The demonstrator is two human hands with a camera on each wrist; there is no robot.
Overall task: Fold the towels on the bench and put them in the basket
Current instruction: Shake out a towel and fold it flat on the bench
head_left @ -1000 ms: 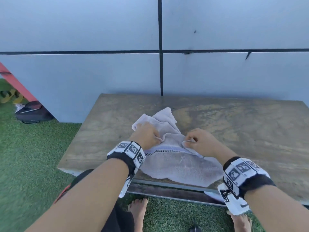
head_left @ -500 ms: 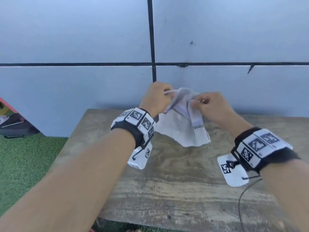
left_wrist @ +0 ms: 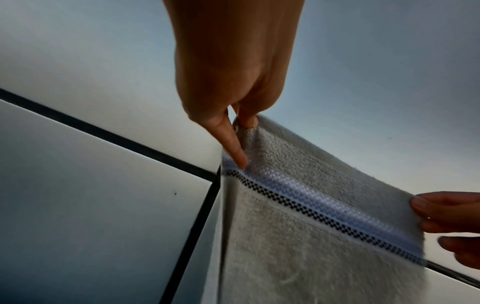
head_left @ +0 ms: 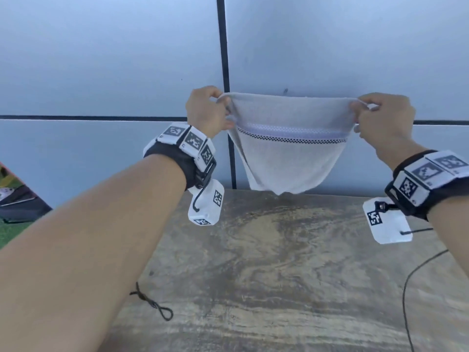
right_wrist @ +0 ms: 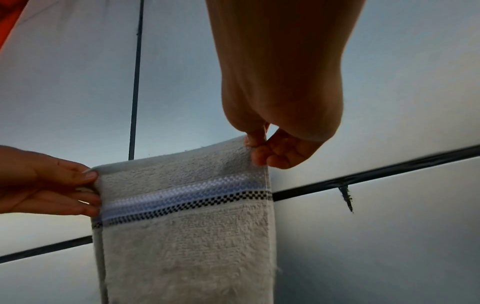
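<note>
A small grey-white towel (head_left: 289, 153) with a pale blue band and a black checkered stripe hangs stretched in the air above the far edge of the wooden bench (head_left: 279, 275). My left hand (head_left: 205, 110) pinches its top left corner, and my right hand (head_left: 380, 113) pinches the top right corner. In the left wrist view the left hand (left_wrist: 233, 123) grips the towel (left_wrist: 311, 236) at its corner, one finger lying straight down the edge. The right wrist view has the right hand (right_wrist: 262, 148) pinching the towel (right_wrist: 187, 236). No basket is in view.
A grey panelled wall (head_left: 101, 72) with black seams stands right behind the bench. A dark bag (head_left: 20, 204) lies on green turf at the far left. A thin black cable (head_left: 416, 275) trails over the bench's right side, and a looped cord (head_left: 152, 303) lies near its left edge.
The towel has been lifted off the bench; my hands rose with it and then drew apart, spreading the bunched cloth out flat between them.
</note>
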